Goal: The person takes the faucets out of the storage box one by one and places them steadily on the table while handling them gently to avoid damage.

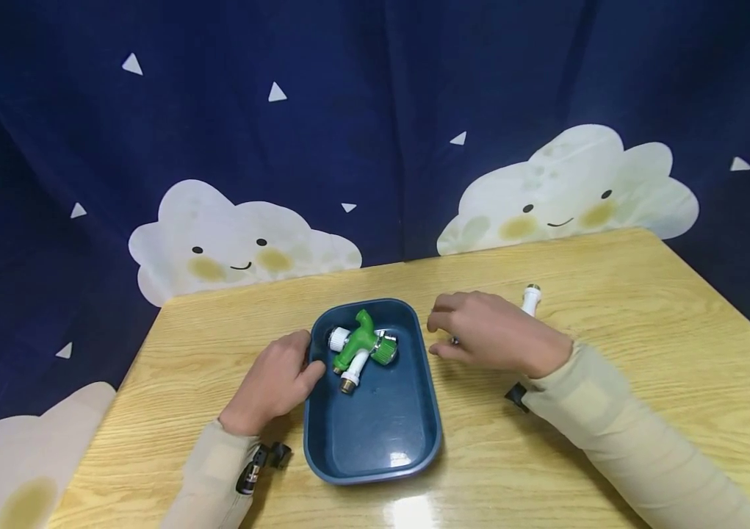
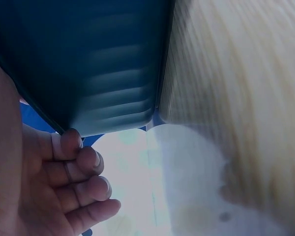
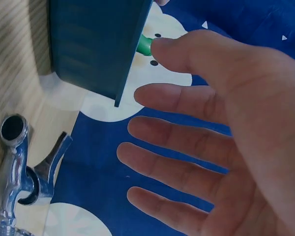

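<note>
A dark blue plastic bin (image 1: 375, 433) stands on the table. In its far half lie a green plastic tap (image 1: 363, 339) and a white tap (image 1: 356, 365) with a brass thread, partly overlapping. My left hand (image 1: 280, 378) holds the bin's left rim, with the thumb over the edge; its other fingers (image 2: 88, 189) stay outside, loosely bent. To the right of the bin hovers my right hand (image 1: 480, 330), its fingers spread and nothing in them. Below that hand, a chrome tap (image 3: 12, 182) with a lever lies on the table, mostly hidden in the head view.
A white pipe-like end (image 1: 531, 297) with a brass tip shows behind my right forearm. The wooden table (image 1: 613, 308) extends to both sides. A dark blue curtain (image 1: 361, 132) with printed clouds hangs along the table's far edge.
</note>
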The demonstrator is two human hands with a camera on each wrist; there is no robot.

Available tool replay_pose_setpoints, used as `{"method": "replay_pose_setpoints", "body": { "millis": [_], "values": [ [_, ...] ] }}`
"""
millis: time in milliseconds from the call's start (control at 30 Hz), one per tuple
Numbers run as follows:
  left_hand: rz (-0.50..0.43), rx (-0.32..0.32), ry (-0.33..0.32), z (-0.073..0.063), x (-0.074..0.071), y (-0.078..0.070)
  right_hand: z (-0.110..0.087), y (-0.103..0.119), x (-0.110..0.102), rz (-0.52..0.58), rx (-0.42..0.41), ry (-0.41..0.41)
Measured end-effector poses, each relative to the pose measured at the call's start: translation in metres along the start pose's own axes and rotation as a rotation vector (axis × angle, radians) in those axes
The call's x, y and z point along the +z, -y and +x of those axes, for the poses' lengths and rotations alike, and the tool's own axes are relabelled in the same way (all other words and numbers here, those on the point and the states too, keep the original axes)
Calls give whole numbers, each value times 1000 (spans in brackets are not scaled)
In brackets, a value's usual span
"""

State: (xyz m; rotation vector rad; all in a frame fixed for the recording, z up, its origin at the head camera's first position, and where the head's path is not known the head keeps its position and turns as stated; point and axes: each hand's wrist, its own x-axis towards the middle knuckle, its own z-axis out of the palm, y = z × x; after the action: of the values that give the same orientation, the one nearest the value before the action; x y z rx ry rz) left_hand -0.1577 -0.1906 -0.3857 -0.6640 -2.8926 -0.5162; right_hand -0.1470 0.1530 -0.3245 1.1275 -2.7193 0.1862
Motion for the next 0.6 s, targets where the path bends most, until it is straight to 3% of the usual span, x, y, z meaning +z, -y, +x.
{"method": "replay_pose_setpoints", "body": {
  "millis": [233, 600],
  "values": [
    [-1, 11, -9, 0, 0, 0, 6, 5, 0, -20, -34, -25],
    [6, 7, -14, 1, 1, 0, 19, 18, 3, 0, -49, 2]
  ]
}}
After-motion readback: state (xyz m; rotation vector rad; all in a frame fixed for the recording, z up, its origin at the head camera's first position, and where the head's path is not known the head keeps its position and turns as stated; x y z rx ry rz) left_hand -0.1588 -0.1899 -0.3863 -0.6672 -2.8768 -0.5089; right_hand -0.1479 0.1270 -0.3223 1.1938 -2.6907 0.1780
